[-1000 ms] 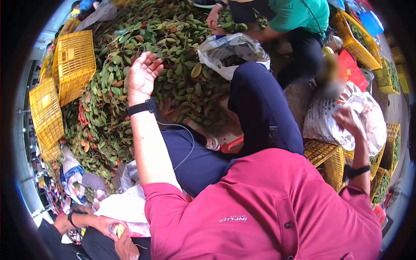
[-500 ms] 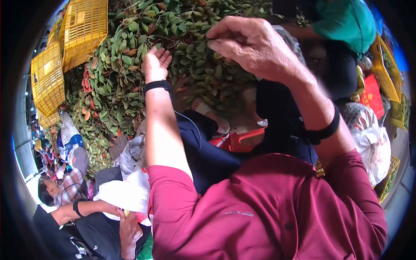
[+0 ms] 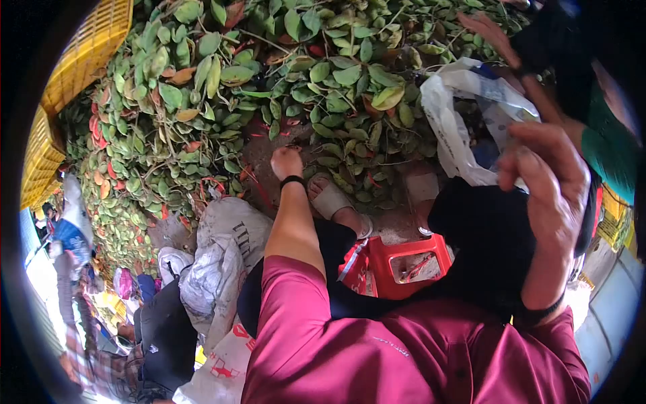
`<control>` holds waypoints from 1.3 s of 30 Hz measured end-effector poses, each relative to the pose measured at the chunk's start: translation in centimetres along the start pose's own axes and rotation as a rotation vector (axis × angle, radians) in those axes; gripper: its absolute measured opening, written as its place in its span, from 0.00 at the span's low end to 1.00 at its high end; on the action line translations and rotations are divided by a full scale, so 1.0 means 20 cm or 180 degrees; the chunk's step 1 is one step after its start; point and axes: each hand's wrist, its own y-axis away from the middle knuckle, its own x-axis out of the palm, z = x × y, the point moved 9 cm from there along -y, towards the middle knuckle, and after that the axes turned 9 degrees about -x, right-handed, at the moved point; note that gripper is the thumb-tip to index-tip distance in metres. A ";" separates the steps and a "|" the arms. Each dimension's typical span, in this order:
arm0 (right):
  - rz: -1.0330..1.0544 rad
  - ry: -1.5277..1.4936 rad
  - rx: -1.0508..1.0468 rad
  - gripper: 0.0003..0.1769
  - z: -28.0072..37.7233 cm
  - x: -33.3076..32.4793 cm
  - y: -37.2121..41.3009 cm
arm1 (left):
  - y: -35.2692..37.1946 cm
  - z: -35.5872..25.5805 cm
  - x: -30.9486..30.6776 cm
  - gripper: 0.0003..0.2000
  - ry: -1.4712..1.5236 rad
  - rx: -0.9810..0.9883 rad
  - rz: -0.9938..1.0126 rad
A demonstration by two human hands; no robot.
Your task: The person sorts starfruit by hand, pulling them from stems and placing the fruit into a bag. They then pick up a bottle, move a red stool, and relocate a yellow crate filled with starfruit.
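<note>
A big heap of green and red leafy pods (image 3: 269,81) covers the ground in front of me. My left hand (image 3: 286,161) reaches down to the bare ground at the heap's near edge; it wears a black wristband and shows only its back, with the fingers curled under and hidden. My right hand (image 3: 548,175) is raised close to the camera at the right. Its fingers are loosely bent and nothing shows in them. My foot in a pale sandal (image 3: 333,202) rests just right of the left hand.
An open white sack (image 3: 464,114) stands at the right of the heap. A red plastic stool (image 3: 404,262) is under me. Printed sacks (image 3: 222,256) lie at my left. Yellow crates (image 3: 81,54) line the far left. Another person's hand (image 3: 494,34) and green sleeve (image 3: 605,148) are at the upper right.
My left hand dropped from an open, raised pose over the heap to the ground at its edge. My right hand swung from the middle of the view to the right. My head tilted down.
</note>
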 end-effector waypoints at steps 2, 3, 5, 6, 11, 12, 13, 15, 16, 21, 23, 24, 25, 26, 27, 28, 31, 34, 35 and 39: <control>0.0025 -0.0009 -0.0105 0.17 -0.02 0.02 -0.02 | -0.04 -0.04 0.04 0.10 0.0912 0.0092 -0.0301; 0.0069 0.0036 -0.0200 0.17 -0.03 0.03 -0.03 | -0.06 -0.09 0.07 0.12 0.0688 0.0079 -0.0361; 0.0108 0.0188 -0.0199 0.18 -0.07 0.01 -0.05 | -0.08 -0.17 0.09 0.18 0.0241 0.0026 -0.0517; 0.0132 0.0250 -0.0214 0.18 -0.08 0.01 -0.07 | -0.12 -0.18 0.10 0.20 0.0040 0.0031 -0.0357; 0.0014 0.0562 -0.0211 0.19 -0.15 -0.07 -0.12 | -0.07 -0.23 0.07 0.22 -0.0152 -0.0049 0.0119; 0.0044 0.0585 -0.0212 0.20 -0.15 -0.08 -0.13 | -0.05 -0.22 0.06 0.22 -0.0205 0.0016 0.0104; 0.0065 0.0612 -0.0224 0.20 -0.15 -0.09 -0.12 | -0.04 -0.21 0.07 0.22 -0.0231 0.0045 0.0130; 0.0171 0.0494 -0.0340 0.20 -0.14 -0.07 -0.11 | 0.00 -0.19 0.09 0.23 -0.0252 0.0086 0.0188; 0.0234 0.0443 -0.0405 0.20 -0.14 -0.06 -0.11 | 0.02 -0.19 0.04 0.20 -0.0067 0.0126 -0.0020; 0.0198 0.0432 -0.0296 0.22 -0.13 -0.01 -0.11 | -0.05 -0.37 -0.05 0.13 0.0929 0.1072 -0.0519; 0.0199 0.0421 -0.0185 0.21 -0.15 -0.02 -0.11 | -0.08 -0.46 -0.04 0.13 0.0874 0.1232 -0.0521; 0.0201 0.0429 -0.0140 0.21 -0.16 -0.02 -0.11 | -0.08 -0.48 -0.02 0.11 0.0861 0.1042 -0.0353; 0.0202 0.0437 -0.0130 0.21 -0.16 -0.01 -0.12 | -0.08 -0.50 0.03 0.10 0.0535 0.1008 -0.0257; 0.0219 0.0512 -0.0131 0.20 -0.16 -0.01 -0.12 | -0.09 -0.50 0.09 0.09 0.0202 0.0966 -0.0173; 0.0244 0.0572 -0.0127 0.20 -0.16 -0.01 -0.13 | -0.09 -0.49 0.14 0.08 -0.0147 0.0913 -0.0091; 0.0254 0.0563 -0.0129 0.20 -0.17 -0.01 -0.14 | -0.11 -0.41 0.20 0.08 0.0206 0.0272 0.0231; 0.0276 0.0558 -0.0167 0.20 -0.16 -0.02 -0.14 | -0.03 -0.39 0.20 0.11 -0.0196 0.1316 -0.0548; 0.0330 0.0564 -0.0283 0.21 -0.14 0.02 -0.13 | -0.11 -0.12 0.23 0.09 0.2083 -0.0254 -0.0169; 0.0349 0.0542 -0.0301 0.21 -0.14 0.03 -0.12 | -0.12 0.00 0.26 0.09 0.3077 -0.1122 0.0183; 0.0437 0.0485 -0.0305 0.22 -0.12 0.05 -0.09 | -0.15 0.02 0.02 0.06 0.2769 -0.0829 0.0555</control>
